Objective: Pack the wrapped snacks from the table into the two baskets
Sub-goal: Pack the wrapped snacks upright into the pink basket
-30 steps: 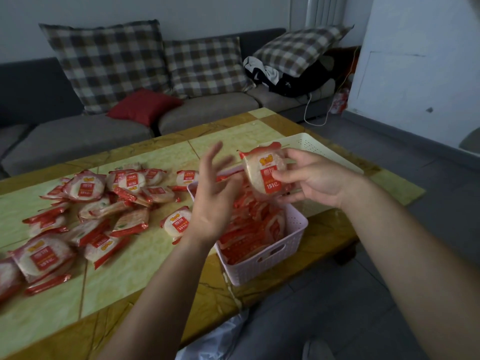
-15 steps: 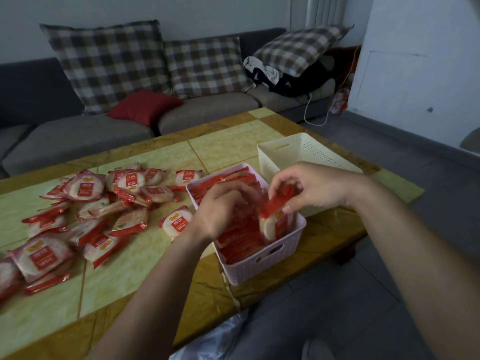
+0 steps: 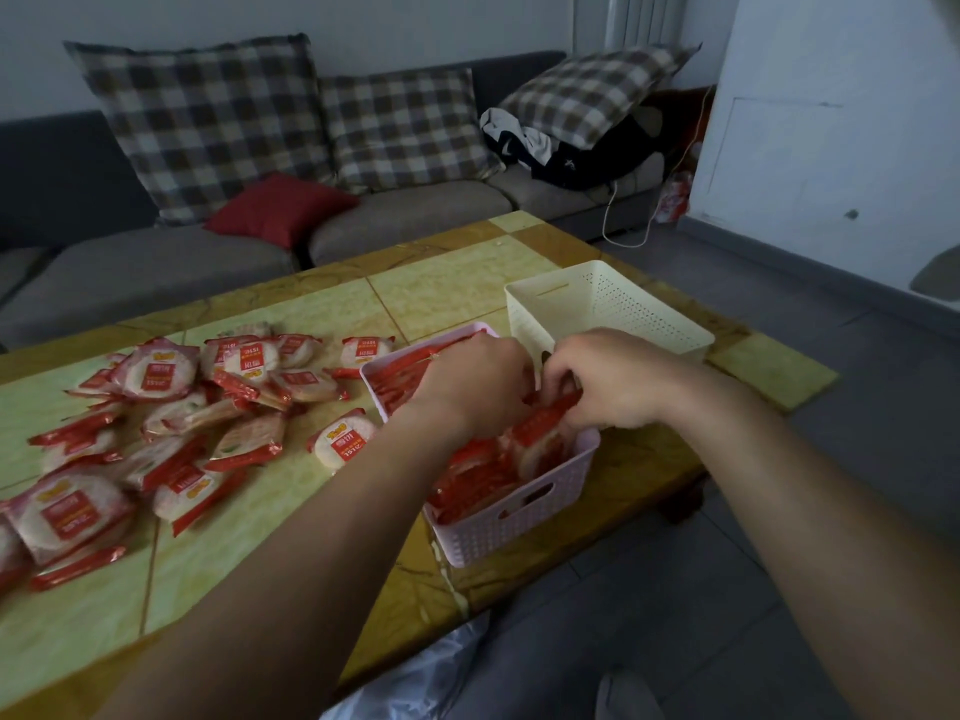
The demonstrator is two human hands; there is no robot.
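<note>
Head view: packing about half done

Many wrapped snacks (image 3: 171, 418) lay loose on the left of the surface (image 3: 260, 563). At centre, the pink basket (image 3: 519, 527) was nearly full of upright packs. The left hand (image 3: 478, 387) reached into it, fingers hidden, grip impossible to tell. The right hand (image 3: 618, 381) pinched one snack (image 3: 545, 423) by its red edge above the packs. Rightmost, the cream basket (image 3: 623, 309) showed no snacks.

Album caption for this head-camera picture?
Right hand pinches a wrapped snack in the pink basket, left hand beside it; the cream basket stands behind.
</note>
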